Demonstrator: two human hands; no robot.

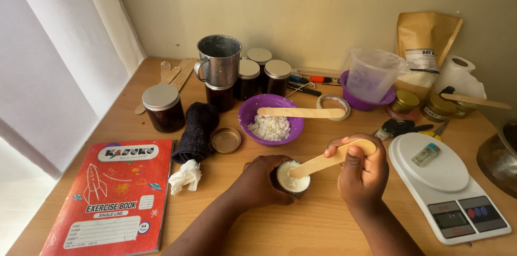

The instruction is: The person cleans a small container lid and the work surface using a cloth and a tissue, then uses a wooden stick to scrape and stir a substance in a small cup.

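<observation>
we see the left hand (pixel 261 180) wrapped around a small dark glass jar of white wax (pixel 291 179) on the wooden table (pixel 323 223). the right hand (pixel 362 171) closes on a flat pale wooden stick (pixel 323 163), its tip resting in the wax, just in front of a purple plastic bowl of white flakes (pixel 271 119).

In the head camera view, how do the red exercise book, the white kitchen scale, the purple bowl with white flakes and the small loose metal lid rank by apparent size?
Largest to smallest:
1. Red exercise book
2. White kitchen scale, nearly as large; both lie near the camera, so this order is unsure
3. Purple bowl
4. Loose metal lid
</observation>
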